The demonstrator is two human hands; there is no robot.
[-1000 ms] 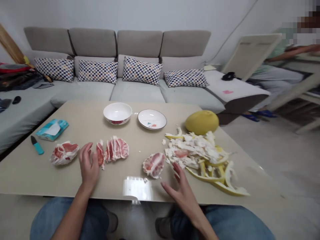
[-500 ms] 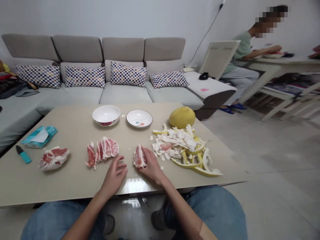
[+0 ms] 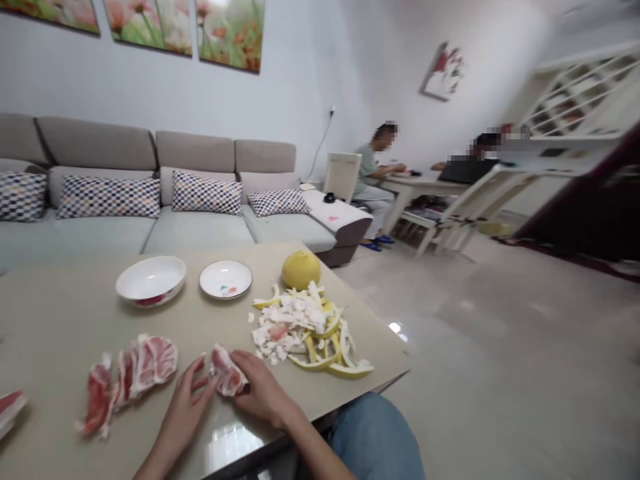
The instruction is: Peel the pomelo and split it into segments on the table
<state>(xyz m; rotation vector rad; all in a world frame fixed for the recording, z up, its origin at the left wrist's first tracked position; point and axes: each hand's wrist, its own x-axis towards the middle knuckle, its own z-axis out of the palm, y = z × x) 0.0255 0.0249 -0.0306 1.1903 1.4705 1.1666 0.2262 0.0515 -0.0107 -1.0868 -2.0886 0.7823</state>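
Observation:
A peeled chunk of red pomelo (image 3: 227, 372) is on the table in front of me, with my right hand (image 3: 263, 389) closed around its right side. My left hand (image 3: 190, 400) is beside the chunk's left edge, fingers loosely bent and apart; whether a fingertip touches it, I cannot tell. Left of that hand lies a row of peeled pomelo segments (image 3: 145, 367). Another peeled pomelo piece (image 3: 10, 410) is cut off by the left edge of the view. A heap of yellow rind and white pith (image 3: 300, 327) lies to the right, in front of a whole pomelo (image 3: 301, 269).
Behind the segments stand a white bowl (image 3: 151, 280) and a small white plate (image 3: 225, 279) on the beige table (image 3: 65, 307). A sofa (image 3: 200, 233) runs behind it. To the right, a person (image 3: 373, 173) sits at a dining table with chairs (image 3: 460, 207).
My view has swung to the right and up, so the tissue pack and knife are out of sight. My left hand has come closer to the pomelo chunk, which my right hand still holds.

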